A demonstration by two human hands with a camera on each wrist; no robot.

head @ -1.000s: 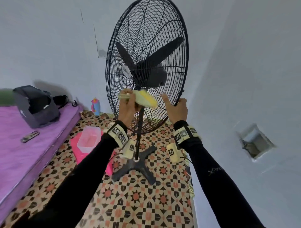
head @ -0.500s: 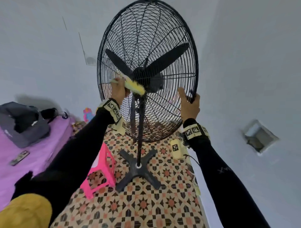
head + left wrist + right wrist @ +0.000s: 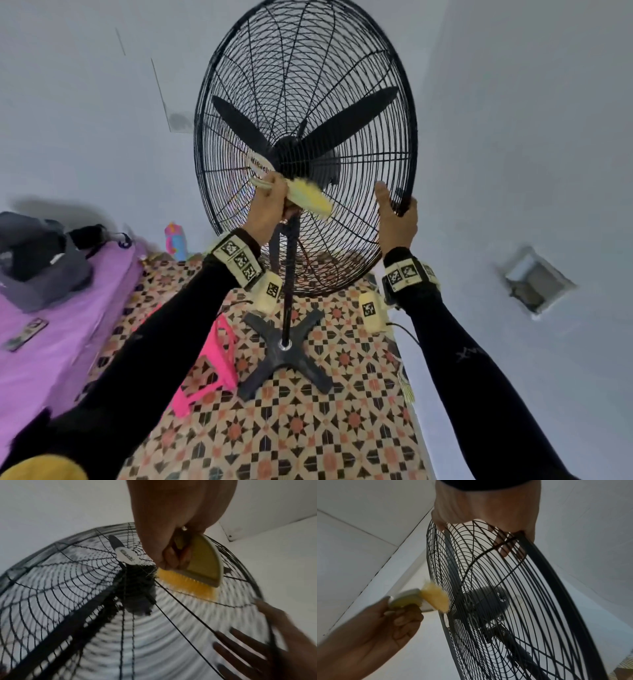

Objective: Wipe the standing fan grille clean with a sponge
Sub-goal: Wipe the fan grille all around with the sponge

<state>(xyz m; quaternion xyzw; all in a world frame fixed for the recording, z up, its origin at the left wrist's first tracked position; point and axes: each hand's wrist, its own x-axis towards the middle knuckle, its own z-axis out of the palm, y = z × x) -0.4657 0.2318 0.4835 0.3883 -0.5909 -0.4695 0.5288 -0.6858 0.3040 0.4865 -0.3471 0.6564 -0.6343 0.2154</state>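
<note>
**Fan grille brushing, both hands on fan**

Grille [image 3: 359,85]: round black wire cage of standing fan, concentric rings and radial spokes, three dark blades behind, white badge at hub. Fan stands on black cross base [image 3: 286,353] over patterned tile floor [image 3: 308,428].

Left hand [image 3: 269,209] curled round pale-backed brush with yellow bristles [image 3: 310,198]; no sponge seen. Bristles touch grille just below hub. Right hand [image 3: 397,219] grips black outer rim, fingers hooked behind wires.

Nearby: pink plastic stool [image 3: 209,373], purple mattress [image 3: 51,342].
</note>
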